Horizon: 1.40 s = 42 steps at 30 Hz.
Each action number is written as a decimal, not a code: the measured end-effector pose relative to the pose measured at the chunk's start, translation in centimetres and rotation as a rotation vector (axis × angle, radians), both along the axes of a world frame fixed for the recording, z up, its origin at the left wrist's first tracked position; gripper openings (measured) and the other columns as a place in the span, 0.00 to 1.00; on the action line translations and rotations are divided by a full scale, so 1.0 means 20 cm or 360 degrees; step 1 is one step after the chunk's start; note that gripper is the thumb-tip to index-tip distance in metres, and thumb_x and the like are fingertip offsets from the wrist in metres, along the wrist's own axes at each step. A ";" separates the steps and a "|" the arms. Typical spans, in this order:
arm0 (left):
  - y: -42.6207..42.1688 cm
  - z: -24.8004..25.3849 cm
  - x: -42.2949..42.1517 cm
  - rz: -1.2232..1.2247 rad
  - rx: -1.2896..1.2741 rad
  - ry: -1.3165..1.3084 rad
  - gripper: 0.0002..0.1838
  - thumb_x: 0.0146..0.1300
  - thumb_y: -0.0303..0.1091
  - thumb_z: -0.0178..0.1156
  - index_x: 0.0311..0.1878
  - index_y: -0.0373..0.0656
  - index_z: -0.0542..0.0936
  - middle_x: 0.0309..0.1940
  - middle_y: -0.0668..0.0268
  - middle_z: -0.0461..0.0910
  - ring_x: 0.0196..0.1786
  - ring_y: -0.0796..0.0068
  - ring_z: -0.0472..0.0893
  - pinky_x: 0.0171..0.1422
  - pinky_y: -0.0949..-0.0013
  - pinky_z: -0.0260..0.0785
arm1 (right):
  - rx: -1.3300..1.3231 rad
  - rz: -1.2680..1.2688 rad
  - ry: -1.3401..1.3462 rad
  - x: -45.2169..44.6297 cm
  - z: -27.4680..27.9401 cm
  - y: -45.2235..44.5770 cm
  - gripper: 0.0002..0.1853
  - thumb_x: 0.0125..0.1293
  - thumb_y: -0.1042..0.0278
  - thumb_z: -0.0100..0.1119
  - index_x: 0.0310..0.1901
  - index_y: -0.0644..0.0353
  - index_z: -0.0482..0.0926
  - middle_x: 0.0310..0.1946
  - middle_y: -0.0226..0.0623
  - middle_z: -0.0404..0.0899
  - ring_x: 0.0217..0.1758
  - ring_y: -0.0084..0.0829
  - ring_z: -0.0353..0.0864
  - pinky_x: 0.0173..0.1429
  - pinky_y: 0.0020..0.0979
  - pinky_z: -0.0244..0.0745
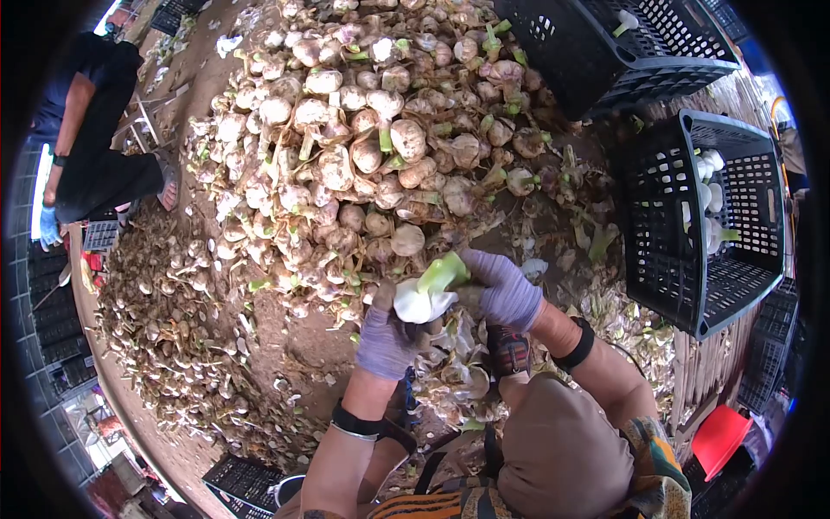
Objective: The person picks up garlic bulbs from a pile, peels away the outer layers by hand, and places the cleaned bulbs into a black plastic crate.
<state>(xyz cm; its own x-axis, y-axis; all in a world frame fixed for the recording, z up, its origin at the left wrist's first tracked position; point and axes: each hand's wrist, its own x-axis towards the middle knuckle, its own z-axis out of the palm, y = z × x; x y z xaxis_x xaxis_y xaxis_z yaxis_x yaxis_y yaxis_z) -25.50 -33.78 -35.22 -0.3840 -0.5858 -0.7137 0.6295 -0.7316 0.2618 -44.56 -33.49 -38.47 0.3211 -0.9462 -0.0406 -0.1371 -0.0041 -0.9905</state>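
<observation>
A peeled white garlic bulb with a short green stem is held up in front of me. My left hand, in a greyish-purple work glove, is closed around the bulb's lower left side. From the right, my right hand, gloved alike, pinches at the stem and the loose white skin by it. Its fingertips are partly hidden behind the stem. Just beyond the hands spreads a large heap of unpeeled garlic bulbs, dirt-stained, some with green stem stubs.
To the right stands a black plastic crate with several clean white bulbs inside. Another black crate is behind it. Garlic skins lie below my hands. Smaller bulbs and scraps cover the left ground. Another person is at upper left.
</observation>
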 end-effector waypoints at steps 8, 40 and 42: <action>0.01 0.03 -0.07 -0.0288 -0.0423 -0.0409 0.28 0.51 0.33 0.64 0.56 0.37 0.69 0.44 0.59 0.77 0.37 0.75 0.80 0.25 0.79 0.75 | 0.0969 -0.0372 -0.0861 0.05 0.06 0.04 0.21 0.52 0.76 0.63 0.50 0.64 0.74 0.38 0.32 0.79 0.39 0.20 0.75 0.45 0.23 0.71; -0.01 0.18 -0.06 0.0258 -0.0772 -0.0193 0.21 0.50 0.16 0.59 0.48 0.40 0.70 0.45 0.58 0.76 0.43 0.68 0.79 0.44 0.67 0.76 | 0.0778 -0.0487 -0.0417 0.03 -0.17 0.09 0.06 0.62 0.68 0.53 0.34 0.59 0.78 0.30 0.29 0.79 0.33 0.21 0.77 0.40 0.26 0.74; 0.01 0.20 -0.02 0.0154 -0.0854 -0.0198 0.18 0.50 0.17 0.61 0.45 0.42 0.74 0.41 0.59 0.78 0.39 0.69 0.80 0.41 0.69 0.76 | 0.1599 -0.1004 -0.1375 0.03 -0.10 0.05 0.06 0.61 0.67 0.54 0.34 0.59 0.77 0.29 0.31 0.78 0.30 0.25 0.78 0.38 0.26 0.74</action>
<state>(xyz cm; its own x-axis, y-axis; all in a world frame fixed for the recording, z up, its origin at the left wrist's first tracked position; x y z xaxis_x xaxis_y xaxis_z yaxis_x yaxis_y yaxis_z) -25.86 -33.64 -31.13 -0.2426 -0.9077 -0.3425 0.6277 -0.4160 0.6580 -43.95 -32.47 -40.50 0.1399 -0.6267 -0.7666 0.7694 0.5561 -0.3142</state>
